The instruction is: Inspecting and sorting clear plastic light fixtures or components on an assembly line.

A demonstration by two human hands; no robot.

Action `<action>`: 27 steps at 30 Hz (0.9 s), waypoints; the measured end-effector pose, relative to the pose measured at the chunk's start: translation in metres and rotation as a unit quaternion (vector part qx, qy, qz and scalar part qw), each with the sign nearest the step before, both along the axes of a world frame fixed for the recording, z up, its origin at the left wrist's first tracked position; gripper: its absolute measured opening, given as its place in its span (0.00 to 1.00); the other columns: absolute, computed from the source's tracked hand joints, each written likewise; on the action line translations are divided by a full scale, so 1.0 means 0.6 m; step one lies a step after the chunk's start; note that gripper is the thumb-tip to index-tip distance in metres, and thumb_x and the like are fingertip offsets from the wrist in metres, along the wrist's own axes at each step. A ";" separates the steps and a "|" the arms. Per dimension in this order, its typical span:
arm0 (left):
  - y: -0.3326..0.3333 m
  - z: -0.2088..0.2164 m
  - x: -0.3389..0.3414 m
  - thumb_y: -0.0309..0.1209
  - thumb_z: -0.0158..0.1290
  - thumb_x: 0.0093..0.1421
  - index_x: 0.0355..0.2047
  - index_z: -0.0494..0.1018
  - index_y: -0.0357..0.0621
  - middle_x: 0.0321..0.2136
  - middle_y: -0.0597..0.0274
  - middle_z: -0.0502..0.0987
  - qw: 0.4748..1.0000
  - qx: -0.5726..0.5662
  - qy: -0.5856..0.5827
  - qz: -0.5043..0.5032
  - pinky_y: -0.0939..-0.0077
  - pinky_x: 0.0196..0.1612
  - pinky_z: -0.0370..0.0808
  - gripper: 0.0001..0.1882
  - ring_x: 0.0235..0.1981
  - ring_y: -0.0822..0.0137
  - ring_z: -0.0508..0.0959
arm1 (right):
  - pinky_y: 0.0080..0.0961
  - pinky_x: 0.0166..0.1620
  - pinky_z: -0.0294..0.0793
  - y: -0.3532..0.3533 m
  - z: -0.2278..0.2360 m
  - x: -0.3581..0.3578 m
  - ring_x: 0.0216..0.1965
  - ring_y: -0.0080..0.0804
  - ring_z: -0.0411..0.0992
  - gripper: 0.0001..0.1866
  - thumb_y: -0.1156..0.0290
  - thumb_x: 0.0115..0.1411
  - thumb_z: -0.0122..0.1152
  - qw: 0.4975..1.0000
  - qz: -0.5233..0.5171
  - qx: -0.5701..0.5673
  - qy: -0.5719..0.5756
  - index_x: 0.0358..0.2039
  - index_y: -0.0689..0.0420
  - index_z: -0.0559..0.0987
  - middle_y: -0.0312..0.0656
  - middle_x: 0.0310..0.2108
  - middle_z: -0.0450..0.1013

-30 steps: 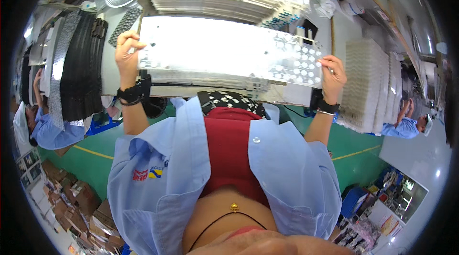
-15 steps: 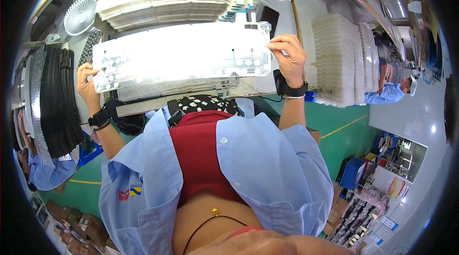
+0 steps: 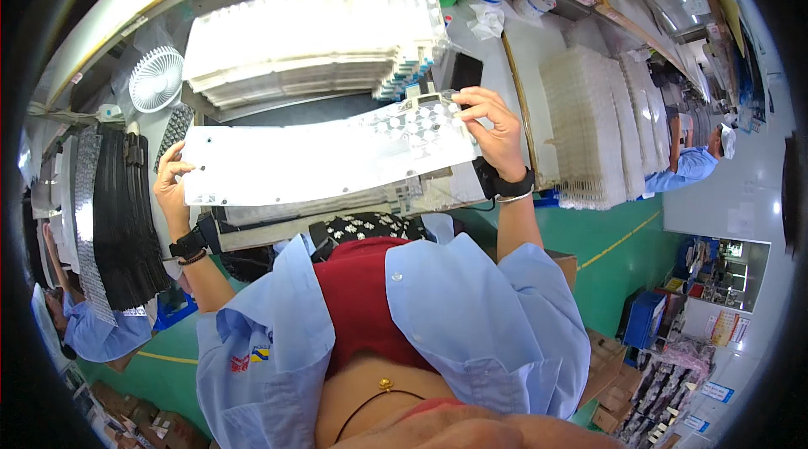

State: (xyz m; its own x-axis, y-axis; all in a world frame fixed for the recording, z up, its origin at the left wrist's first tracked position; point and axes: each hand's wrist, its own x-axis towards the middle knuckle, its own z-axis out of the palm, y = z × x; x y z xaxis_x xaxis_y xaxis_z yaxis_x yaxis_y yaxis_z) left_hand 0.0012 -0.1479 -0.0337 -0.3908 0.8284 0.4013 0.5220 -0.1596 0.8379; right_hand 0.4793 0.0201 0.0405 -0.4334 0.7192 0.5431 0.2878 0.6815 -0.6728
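A thin, translucent keyboard membrane [image 3: 320, 163] stretches between my two hands above the worktable. Glare whitens most of its surface; a pattern of pads shows at the right end, which bends upward. My left hand [image 3: 174, 180] pinches its left edge between thumb and fingers. At the upper right corner, my right hand [image 3: 495, 131] grips it with bent fingers. Beyond it stands a thick stack of similar white sheets [image 3: 311, 41] with blue bits along its right side. More layered sheets [image 3: 337, 207] lie below the held one, near the table's front edge, partly covered by it.
A small white fan [image 3: 156, 79] stands at the far left. Black strips [image 3: 122, 205] hang or stand in a bundle left of me. A dark flat device [image 3: 465, 72] lies behind my right hand. Tall pale stacks [image 3: 585, 129] rise at right, with a co-worker [image 3: 694, 164] beyond.
Both hands have come down closer to me with the membrane. Its face has tilted and its right end now bends upward. More of the far stack shows.
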 end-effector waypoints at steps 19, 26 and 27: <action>0.307 0.075 -0.075 0.30 0.56 0.54 0.33 0.73 0.37 0.22 0.70 0.74 0.991 -0.037 -0.125 0.006 0.91 0.25 0.63 0.10 0.21 0.83 0.68 | 0.17 0.30 0.69 0.248 -0.059 -0.066 0.26 0.21 0.71 0.18 0.76 0.50 0.59 0.953 -0.101 -0.269 0.096 0.43 0.60 0.74 0.43 0.26 0.76; 0.308 0.060 -0.089 0.31 0.57 0.51 0.34 0.73 0.36 0.21 0.65 0.75 0.980 -0.142 -0.141 0.016 0.84 0.24 0.70 0.13 0.18 0.77 0.72 | 0.19 0.31 0.69 0.252 -0.061 -0.068 0.28 0.21 0.71 0.17 0.73 0.50 0.59 0.959 -0.113 -0.256 0.037 0.43 0.56 0.76 0.43 0.28 0.75; 0.301 0.077 -0.075 0.31 0.57 0.51 0.34 0.73 0.36 0.21 0.65 0.75 0.980 -0.144 -0.140 0.018 0.84 0.24 0.70 0.13 0.18 0.77 0.72 | 0.19 0.31 0.69 0.250 -0.064 -0.066 0.28 0.21 0.71 0.17 0.73 0.50 0.59 0.959 -0.112 -0.258 0.038 0.43 0.56 0.76 0.43 0.28 0.75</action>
